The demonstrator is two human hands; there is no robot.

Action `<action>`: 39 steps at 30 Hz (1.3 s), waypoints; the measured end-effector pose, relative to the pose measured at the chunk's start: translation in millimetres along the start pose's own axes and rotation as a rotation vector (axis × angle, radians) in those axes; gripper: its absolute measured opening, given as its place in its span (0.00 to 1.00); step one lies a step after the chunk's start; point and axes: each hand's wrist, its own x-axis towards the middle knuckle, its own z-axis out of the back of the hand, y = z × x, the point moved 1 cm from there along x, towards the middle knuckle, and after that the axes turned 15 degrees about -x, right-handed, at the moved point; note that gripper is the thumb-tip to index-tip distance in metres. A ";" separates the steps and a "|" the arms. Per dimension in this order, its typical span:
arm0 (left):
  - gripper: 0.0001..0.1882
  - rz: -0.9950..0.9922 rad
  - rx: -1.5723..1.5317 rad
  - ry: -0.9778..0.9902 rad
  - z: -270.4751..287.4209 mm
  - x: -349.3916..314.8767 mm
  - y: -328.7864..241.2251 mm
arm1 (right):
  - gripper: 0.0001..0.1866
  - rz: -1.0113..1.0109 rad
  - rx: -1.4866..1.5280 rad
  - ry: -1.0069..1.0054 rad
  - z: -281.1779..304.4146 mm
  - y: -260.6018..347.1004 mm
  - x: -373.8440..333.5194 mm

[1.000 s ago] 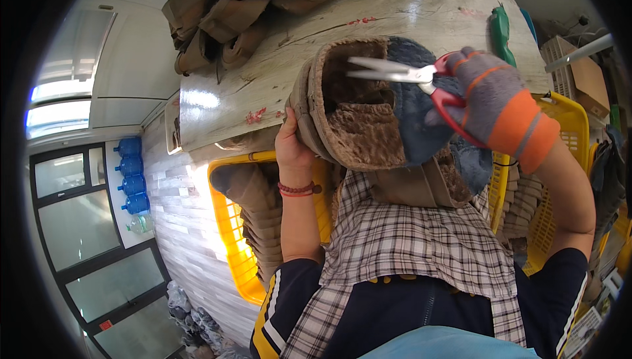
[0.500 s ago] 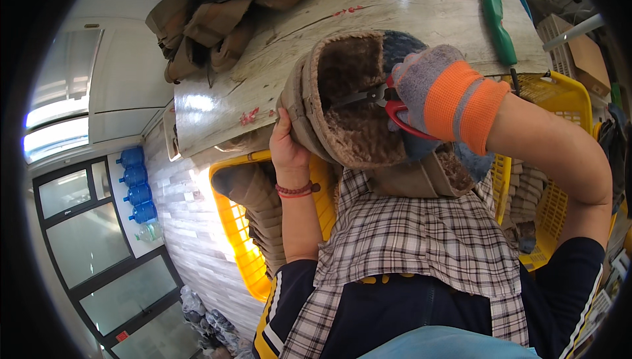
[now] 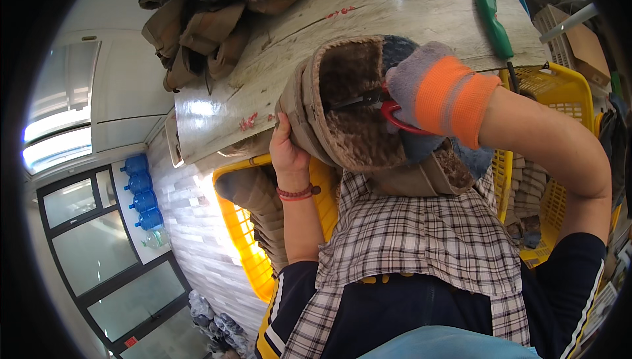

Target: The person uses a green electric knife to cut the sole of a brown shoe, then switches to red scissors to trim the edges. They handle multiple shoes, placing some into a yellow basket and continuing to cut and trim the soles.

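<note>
My bare left hand, a beaded bracelet at its wrist, grips the left side of a brown fabric piece with a thick fleece lining. The piece looks like a layered, rounded shell with its opening facing up. In my right hand, gloved in grey and orange, are red-handled scissors. Their dark blades point left inside the fleece opening; whether they touch the lining I cannot tell. A blue-grey patch of material shows beside the glove. Another fleece-lined brown piece lies below, on my checked apron.
The worn pale table bears a heap of brown pieces at far left and a green-handled tool at right. Yellow baskets holding brown pieces stand on both sides of me. Blue water bottles line the left wall.
My right hand and the scissors have shifted slightly left and down, and the blades' angle has changed a little. My left hand keeps its hold. The whole view has moved slightly.
</note>
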 end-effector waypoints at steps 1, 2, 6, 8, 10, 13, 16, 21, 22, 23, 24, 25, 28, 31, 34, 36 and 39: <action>0.24 0.001 0.000 0.002 0.3 -0.7 -0.6 | 0.21 -0.045 0.061 -0.021 -3.6 -4.2 -4.1; 0.24 -0.007 -0.003 0.002 1.3 -1.3 -1.6 | 0.24 -0.088 0.119 -0.042 -8.8 -9.1 -7.9; 0.25 -0.039 -0.011 0.033 -2.3 -6.7 -2.5 | 0.37 -0.301 0.473 -0.255 -29.9 -30.8 -35.7; 0.25 -0.052 0.000 0.071 -18.2 -5.2 6.9 | 0.39 -0.330 0.948 -0.448 -47.9 -17.7 -29.6; 0.25 -0.077 0.025 0.099 -38.5 -0.8 23.7 | 0.35 -0.294 1.065 -0.405 -36.4 3.9 -23.3; 0.27 -0.086 0.118 0.144 -56.1 3.4 37.4 | 0.23 -0.240 1.228 -0.708 -39.1 31.2 -4.3; 0.26 -0.180 0.072 0.087 -39.9 7.7 18.9 | 0.16 -0.303 1.172 -0.956 -36.6 27.3 -9.3; 0.26 -0.264 -0.093 0.052 11.3 1.8 -25.7 | 0.20 -0.359 1.018 -1.014 -54.5 -24.6 7.4; 0.26 -0.257 -0.095 0.112 18.7 3.5 -29.7 | 0.20 -0.391 0.974 -1.043 -67.7 -33.5 22.2; 0.25 -0.260 -0.102 0.165 29.0 2.4 -34.2 | 0.21 -0.414 0.928 -1.066 -73.8 -37.1 31.3; 0.24 -0.260 -0.107 0.220 38.9 1.7 -39.6 | 0.22 -0.414 0.922 -1.063 -78.1 -39.2 33.0; 0.23 -0.313 -0.074 0.136 30.0 -4.1 -36.2 | 0.22 -0.415 0.915 -1.058 -78.4 -40.6 33.9; 0.19 -0.341 -0.034 0.246 29.4 -9.8 -38.9 | 0.22 -0.421 0.909 -1.071 -73.8 -37.9 29.9; 0.17 -0.450 0.040 0.236 24.5 -13.2 -39.5 | 0.21 -0.408 0.905 -1.139 -71.1 -33.6 24.5; 0.17 -0.507 0.081 0.146 28.3 -13.8 -40.6 | 0.20 -0.431 0.842 -1.170 -58.1 -25.6 13.3; 0.16 -0.511 0.127 0.069 31.3 -14.6 -41.6 | 0.20 -0.455 0.796 -1.184 -53.0 -21.3 6.2; 0.16 -0.521 0.189 0.001 30.8 -16.5 -40.9 | 0.19 -0.351 0.828 -1.234 -39.0 -12.8 -4.0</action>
